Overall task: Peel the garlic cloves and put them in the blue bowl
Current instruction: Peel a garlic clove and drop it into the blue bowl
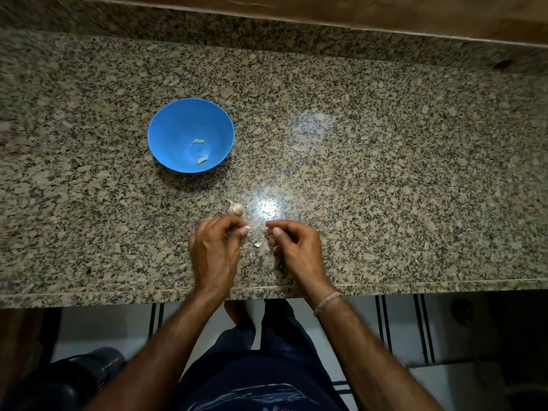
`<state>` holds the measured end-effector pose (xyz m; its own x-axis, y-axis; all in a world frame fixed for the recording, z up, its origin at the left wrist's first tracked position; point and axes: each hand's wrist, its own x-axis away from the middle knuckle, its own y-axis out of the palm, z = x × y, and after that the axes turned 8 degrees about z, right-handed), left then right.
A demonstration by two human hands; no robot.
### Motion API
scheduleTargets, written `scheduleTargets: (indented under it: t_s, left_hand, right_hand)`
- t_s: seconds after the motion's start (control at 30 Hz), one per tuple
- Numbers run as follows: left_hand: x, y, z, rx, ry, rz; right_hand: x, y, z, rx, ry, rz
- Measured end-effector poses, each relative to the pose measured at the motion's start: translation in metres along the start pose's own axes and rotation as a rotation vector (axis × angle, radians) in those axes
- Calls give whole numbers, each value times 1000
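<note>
The clove [246, 227] sat pinched between the thumb and curled fingers [234, 222] of the left hand [215, 250], with only a pale tip of it showing. Across a small gap, the right hand [296, 247] had its fingers curled as well. Its thumb was pressed to the forefinger on what looked like a bit of skin [267, 231] — too small to be sure. Both hands were low over the desk [385, 173], near its front edge.

Loose scraps [257, 244] lay on the desk just nearer than the gap between the two sets of fingertips. The bulb [235, 208] lay just beyond the left fingers, close to them, its stem pointing away and to the left. The bowl [166, 129] stood upright well beyond those fingers and somewhat to their left. In its bottom lay two peeled cloves [198, 141] — apart from each other. A thin band [327, 302] ringed the right wrist.
</note>
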<state>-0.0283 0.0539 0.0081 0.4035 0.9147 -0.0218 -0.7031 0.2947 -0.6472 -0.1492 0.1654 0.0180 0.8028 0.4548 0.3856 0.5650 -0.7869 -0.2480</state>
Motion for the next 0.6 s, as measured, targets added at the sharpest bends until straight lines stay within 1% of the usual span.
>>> scheduleTargets:
  t_s: [0.1, 0.2, 0.3, 0.37, 0.43, 0.53, 0.6]
  left_hand:
    - [-8, -8, -22, -48, -31, 33]
    - [1, -13, -30, -53, 22, 29]
    - [22, -6, -24, -47, 139, -87]
    - [29, 4, -22, -54, 179, -149]
    - [26, 12, -20, -71, 206, -169]
    - [20, 21, -16, -113, 255, -157]
    - [19, 24, -14, -113, 243, -141]
  right_hand:
    - [6, -10, 10, 212, -201, 44]
    - [18, -15, 27, 380, -291, 38]
    - [21, -8, 33, 510, -376, 102]
    - [15, 3, 27, 500, -394, 85]
    - [6, 12, 17, 445, -368, 48]
    - [-3, 6, 9, 359, -341, 58]
    - [-1, -7, 14, 358, -353, 78]
